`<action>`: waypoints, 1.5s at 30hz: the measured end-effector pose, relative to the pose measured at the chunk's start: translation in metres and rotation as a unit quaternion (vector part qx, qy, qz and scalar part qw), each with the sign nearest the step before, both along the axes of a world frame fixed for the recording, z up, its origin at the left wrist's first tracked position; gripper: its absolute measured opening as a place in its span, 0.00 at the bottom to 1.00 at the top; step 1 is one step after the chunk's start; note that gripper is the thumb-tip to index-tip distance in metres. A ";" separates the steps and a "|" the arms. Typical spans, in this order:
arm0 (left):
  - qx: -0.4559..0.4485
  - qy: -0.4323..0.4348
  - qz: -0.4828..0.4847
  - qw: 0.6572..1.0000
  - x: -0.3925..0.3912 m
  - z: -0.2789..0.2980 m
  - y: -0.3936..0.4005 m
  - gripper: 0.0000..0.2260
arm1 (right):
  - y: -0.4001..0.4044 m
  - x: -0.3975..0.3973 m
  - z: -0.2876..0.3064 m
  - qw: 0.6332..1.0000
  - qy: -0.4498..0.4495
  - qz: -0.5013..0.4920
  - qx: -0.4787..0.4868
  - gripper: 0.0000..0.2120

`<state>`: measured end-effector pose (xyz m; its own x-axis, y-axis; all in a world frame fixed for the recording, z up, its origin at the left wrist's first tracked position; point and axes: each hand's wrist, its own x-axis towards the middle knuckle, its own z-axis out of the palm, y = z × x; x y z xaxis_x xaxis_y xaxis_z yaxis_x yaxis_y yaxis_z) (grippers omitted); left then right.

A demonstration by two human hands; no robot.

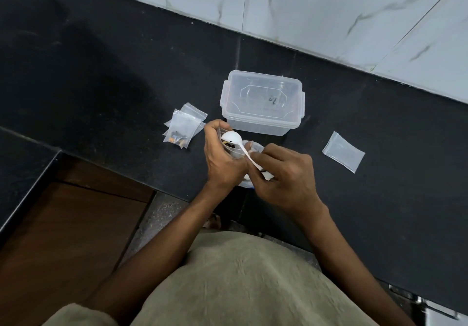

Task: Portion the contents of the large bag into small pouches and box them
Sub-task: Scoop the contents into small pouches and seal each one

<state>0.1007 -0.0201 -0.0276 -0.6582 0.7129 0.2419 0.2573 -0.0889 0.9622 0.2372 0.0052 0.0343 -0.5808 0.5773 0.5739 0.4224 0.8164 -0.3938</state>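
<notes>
You have one mark to log: a small dark handwritten scrawl showing through the lid of the clear plastic box (262,103), right of the lid's centre. It looks like one or two short strokes, but you cannot read it as a definite letter or numeral, and you cannot tell whether it sits on the lid or on something under it. No printed label, brand, number or sign is legible on the pouches (182,128) to the left of the box, on the empty pouch (343,151) lying to the right, on the white spoon (231,137), or on the counter (101,85).
</notes>
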 end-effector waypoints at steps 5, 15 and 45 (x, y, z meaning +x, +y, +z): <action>0.001 0.005 0.007 1.000 0.003 0.001 0.003 0.26 | 0.002 0.001 0.000 0.998 0.013 -0.008 0.056 0.04; -0.015 0.071 0.004 0.997 -0.005 -0.002 -0.001 0.22 | 0.009 0.011 -0.004 0.958 0.175 -0.058 -0.219 0.04; -0.357 0.013 -0.012 0.934 -0.012 -0.025 -0.019 0.23 | 0.011 0.008 -0.072 0.942 -0.204 -0.150 -0.220 0.09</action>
